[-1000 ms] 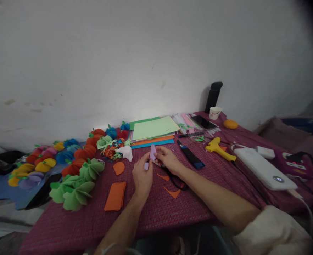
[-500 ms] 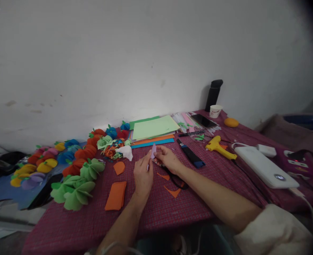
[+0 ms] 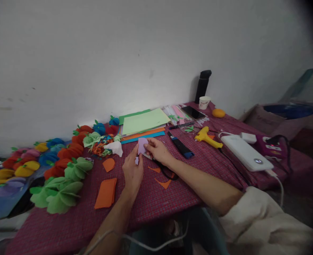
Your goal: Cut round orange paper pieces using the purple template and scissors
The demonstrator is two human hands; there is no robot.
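A small piece of purple paper [image 3: 142,146] with a rounded edge is upright between my two hands over the middle of the table. My left hand [image 3: 133,169] pinches it from the left, and a bit of purple shows below by its fingers. From the other side, my right hand [image 3: 158,151] grips the paper with thumb and fingers. A black loop, apparently a scissors handle [image 3: 169,176], shows under my right wrist; whether the hand touches it I cannot tell. Left of my hands lie a rounded orange paper piece [image 3: 109,165] and a stack of orange paper [image 3: 105,193].
Paper pumpkins [image 3: 71,151] in several colours crowd the left side. Coloured sheets [image 3: 145,121] lie at the back. On the right are a utility knife [image 3: 180,145], a yellow glue gun [image 3: 208,137], a white power bank [image 3: 246,152], a paper cup [image 3: 204,102] and a black bottle [image 3: 202,86].
The view has swung to the right, so the table's things sit further left. The purple paper has turned, and its broad face now shows instead of a narrow fold.
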